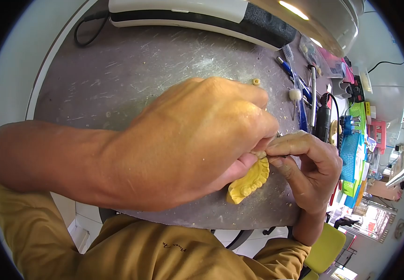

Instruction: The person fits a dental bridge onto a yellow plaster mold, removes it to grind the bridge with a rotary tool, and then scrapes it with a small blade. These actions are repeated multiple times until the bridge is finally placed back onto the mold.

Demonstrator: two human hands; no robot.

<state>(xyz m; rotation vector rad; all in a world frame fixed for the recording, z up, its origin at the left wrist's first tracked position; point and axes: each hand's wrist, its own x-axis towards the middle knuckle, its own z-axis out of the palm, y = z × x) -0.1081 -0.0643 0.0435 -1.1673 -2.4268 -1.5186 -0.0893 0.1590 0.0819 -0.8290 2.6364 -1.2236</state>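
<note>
A yellow dental cast [251,182] with a row of moulded teeth shows beneath my hands, its far part covered by my left hand. My left hand [202,135], back upward and large before the camera, has its fingers curled round and its fingertips against the cast. Between the fingertips of both hands sits a small pale tooth-like piece [260,154], mostly hidden. My right hand [307,165] is closed in a pinch beside it, thumb and index finger together. A thin dark bit shows in that pinch, too small to name.
A white and black device [178,16] lies along the back edge. A lamp head [314,23] hangs at upper right. Pens [286,67], a brush [295,95] and a black handpiece [322,122] lie to the right, near a blue basket [350,156]. A small ring-shaped piece [256,81] rests on the dusty grey table [118,65].
</note>
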